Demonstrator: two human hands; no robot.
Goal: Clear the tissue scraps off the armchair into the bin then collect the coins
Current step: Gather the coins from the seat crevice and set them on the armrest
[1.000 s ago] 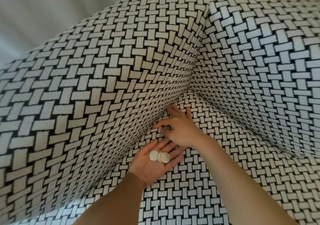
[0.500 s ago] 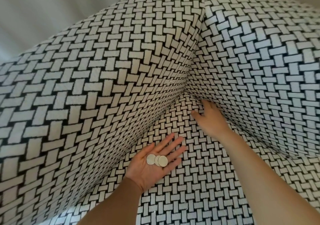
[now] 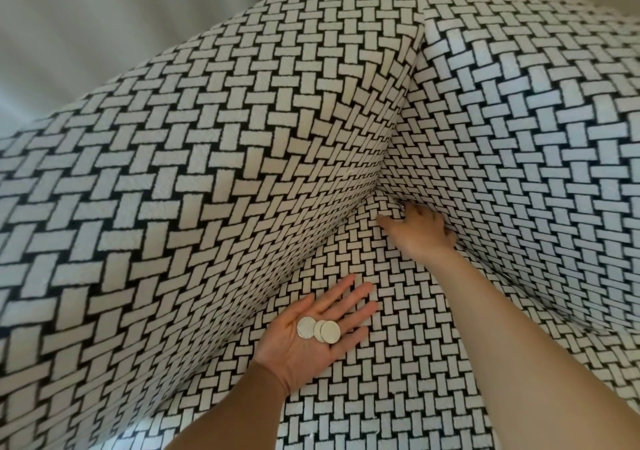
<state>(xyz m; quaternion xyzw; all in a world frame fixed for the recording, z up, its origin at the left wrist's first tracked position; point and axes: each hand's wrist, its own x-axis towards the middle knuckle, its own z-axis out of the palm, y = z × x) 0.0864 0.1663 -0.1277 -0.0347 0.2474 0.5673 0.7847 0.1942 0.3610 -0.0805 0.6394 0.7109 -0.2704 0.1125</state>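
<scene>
The armchair [image 3: 194, 179] is covered in black-and-white basket-weave fabric and fills the view. My left hand [image 3: 311, 335] lies palm up on the seat with straight fingers, and three silver coins [image 3: 318, 329] rest on its palm. My right hand [image 3: 420, 233] is palm down at the back of the seat, its fingertips tucked into the crease under the back cushion, so they are hidden. No tissue scraps or bin are in view.
The chair's arm rises at the left and its back cushion [image 3: 519, 131] at the right, meeting in a corner just above my right hand. A pale wall or curtain [image 3: 86, 27] shows at the top left.
My right hand has moved from just above the left palm to the right and back, into the crease under the back cushion. My left hand still carries the three coins.
</scene>
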